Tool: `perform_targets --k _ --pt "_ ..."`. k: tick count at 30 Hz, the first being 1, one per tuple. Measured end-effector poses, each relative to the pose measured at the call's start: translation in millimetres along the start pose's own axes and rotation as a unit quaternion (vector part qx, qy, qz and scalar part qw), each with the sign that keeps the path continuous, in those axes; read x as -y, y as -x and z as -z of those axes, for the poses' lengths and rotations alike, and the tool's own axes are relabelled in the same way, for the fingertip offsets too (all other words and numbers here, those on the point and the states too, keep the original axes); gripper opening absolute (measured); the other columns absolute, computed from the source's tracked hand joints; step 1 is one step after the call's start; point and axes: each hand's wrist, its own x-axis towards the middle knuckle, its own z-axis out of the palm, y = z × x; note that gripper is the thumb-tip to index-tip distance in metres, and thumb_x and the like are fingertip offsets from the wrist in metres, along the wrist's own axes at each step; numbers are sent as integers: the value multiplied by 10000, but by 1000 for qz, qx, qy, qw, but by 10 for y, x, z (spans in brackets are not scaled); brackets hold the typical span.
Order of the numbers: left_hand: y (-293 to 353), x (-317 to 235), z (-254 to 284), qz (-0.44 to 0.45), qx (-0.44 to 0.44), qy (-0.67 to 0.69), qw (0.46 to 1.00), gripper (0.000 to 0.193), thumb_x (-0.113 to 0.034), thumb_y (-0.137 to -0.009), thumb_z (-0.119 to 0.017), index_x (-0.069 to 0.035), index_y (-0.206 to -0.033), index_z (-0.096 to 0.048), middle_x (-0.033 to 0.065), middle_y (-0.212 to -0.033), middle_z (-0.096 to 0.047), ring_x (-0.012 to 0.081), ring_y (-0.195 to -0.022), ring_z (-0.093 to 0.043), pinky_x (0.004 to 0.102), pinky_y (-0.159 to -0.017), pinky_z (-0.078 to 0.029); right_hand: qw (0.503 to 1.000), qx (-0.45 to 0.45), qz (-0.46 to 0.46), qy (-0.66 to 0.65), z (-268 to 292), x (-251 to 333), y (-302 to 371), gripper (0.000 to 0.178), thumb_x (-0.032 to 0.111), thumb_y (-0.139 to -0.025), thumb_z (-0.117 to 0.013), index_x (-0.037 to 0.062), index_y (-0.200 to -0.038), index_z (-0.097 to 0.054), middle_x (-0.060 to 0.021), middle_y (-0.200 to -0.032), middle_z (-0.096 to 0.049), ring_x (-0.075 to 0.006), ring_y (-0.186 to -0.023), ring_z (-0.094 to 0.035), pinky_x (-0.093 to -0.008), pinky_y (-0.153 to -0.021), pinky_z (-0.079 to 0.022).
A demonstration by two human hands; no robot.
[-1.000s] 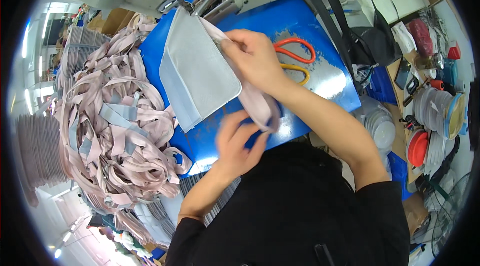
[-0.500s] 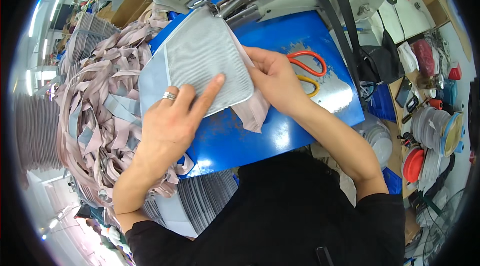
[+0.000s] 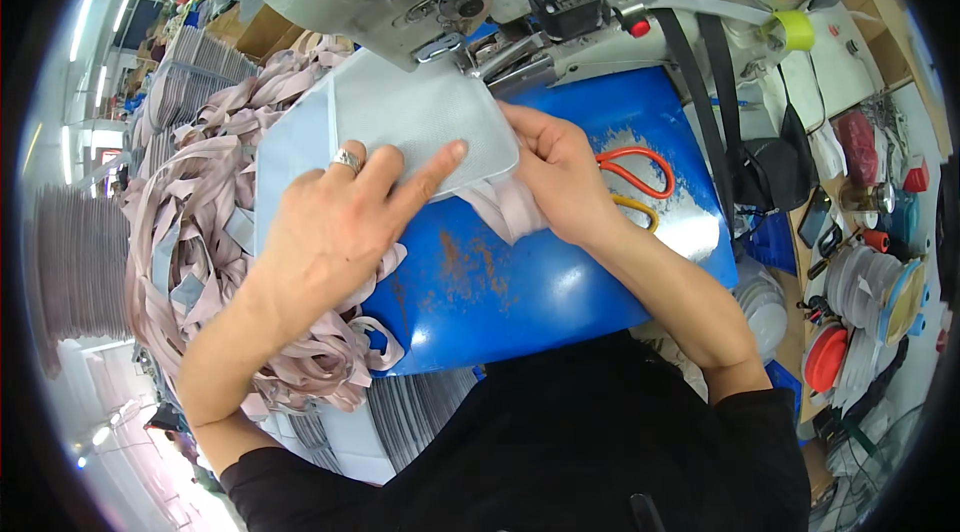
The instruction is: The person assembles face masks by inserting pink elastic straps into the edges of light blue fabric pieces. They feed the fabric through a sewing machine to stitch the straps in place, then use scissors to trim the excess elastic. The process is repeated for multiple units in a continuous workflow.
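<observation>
The grey panel point(image 3: 420, 112) has scooted further toward the blue table's point(image 3: 540, 292) far edge, over its left side. The left hand point(image 3: 340, 227) rests on it, fingers loosely apart; the right hand point(image 3: 565, 182) pinches its right edge, pink strip point(image 3: 508, 210) below.

Head-worn fisheye, facing down.
It looks from near above, past left hand point(image 3: 330, 222) and right hand point(image 3: 562, 180), onto the blue surface point(image 3: 520, 307).

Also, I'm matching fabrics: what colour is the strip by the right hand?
The strip is pale dusty pink; the head view shows it best.
</observation>
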Motion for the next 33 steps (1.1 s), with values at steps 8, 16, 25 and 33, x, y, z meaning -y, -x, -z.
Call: perform_targets --k 8,16,25,33 --pt "-209 499 -26 -51 -8 -79 996 686 -91 -879 -612 -252 -1544 -555 63 -926 -552 228 -752 -661 350 -606 -554 999 -33 38 10 44 -90 -290 261 79 -1043 -625 -71 -1254 -652 -45 -972 -742 -45 -802 -649 -218 -684 -513" --pt "-286 468 1 -55 -3 -86 995 703 -36 -820 -667 -190 -1503 -605 85 -997 -596 228 -714 -678 352 -665 -572 998 -44 43 -6 32 -150 -336 210 81 -1034 -639 -59 -1188 -668 -22 -875 -725 -27 -702 -605 -220 -608 -476" --pt "-347 50 4 28 13 -12 999 630 -11 -777 -677 -33 -1405 -640 150 -980 -608 303 -703 -695 397 -663 -580 998 -41 37 -2 14 -148 -315 205 94 -1043 -641 -50 -1184 -671 -33 -897 -740 -31 -718 -622 -213 -622 -489" --pt "-410 -225 -24 101 10 63 993 602 20 -763 -659 61 -1363 -626 184 -986 -643 350 -714 -698 426 -654 -576 999 -29 34 31 63 -184 -312 212 85 -1044 -637 -39 -1215 -657 -32 -879 -743 -42 -721 -644 -222 -618 -510"
